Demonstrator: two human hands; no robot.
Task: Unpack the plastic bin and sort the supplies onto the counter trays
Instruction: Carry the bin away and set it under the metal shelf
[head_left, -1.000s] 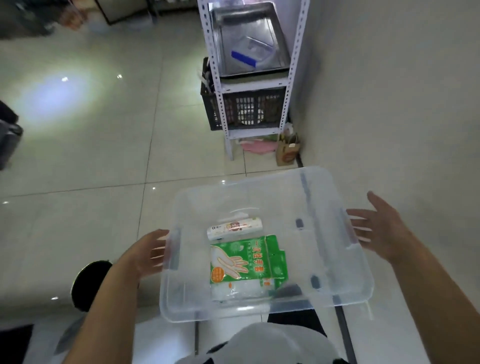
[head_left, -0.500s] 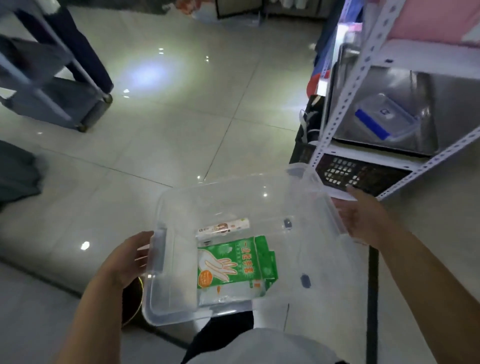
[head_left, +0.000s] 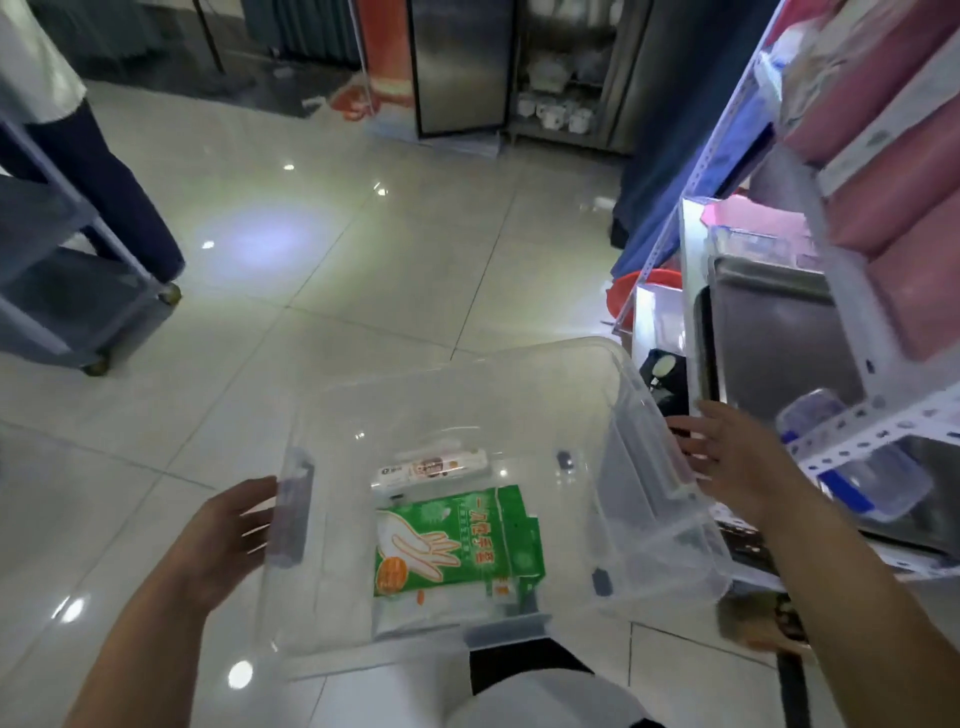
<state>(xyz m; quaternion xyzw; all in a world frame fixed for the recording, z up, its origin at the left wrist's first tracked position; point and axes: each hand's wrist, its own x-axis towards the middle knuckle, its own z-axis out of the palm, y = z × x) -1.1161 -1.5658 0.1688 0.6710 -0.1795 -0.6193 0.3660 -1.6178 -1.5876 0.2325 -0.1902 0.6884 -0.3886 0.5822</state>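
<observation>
I carry a clear plastic bin (head_left: 670, 566) above the tiled floor. My left hand (head_left: 228, 535) grips its left handle and my right hand (head_left: 737, 462) grips its right rim. On the bin's bottom lie a green packet of disposable gloves (head_left: 457, 545) and, just beyond it, a small white tube-shaped box (head_left: 431, 467). To the right a metal tray (head_left: 769, 332) sits on a white shelf rack (head_left: 852, 431), holding a clear container with a blue label (head_left: 872, 483).
Pink packages (head_left: 883, 145) fill the rack's upper shelf. A grey wheeled cart (head_left: 67, 291) and a person's dark trouser leg (head_left: 119, 192) stand at the left. A steel cabinet (head_left: 457, 67) and a shelf of white crockery (head_left: 556, 109) are at the back. A red basin (head_left: 623, 296) sits on the floor.
The view has swung left, away from the wall. The rack and tray now lie at my right, and the bin has moved with both hands still on its sides.
</observation>
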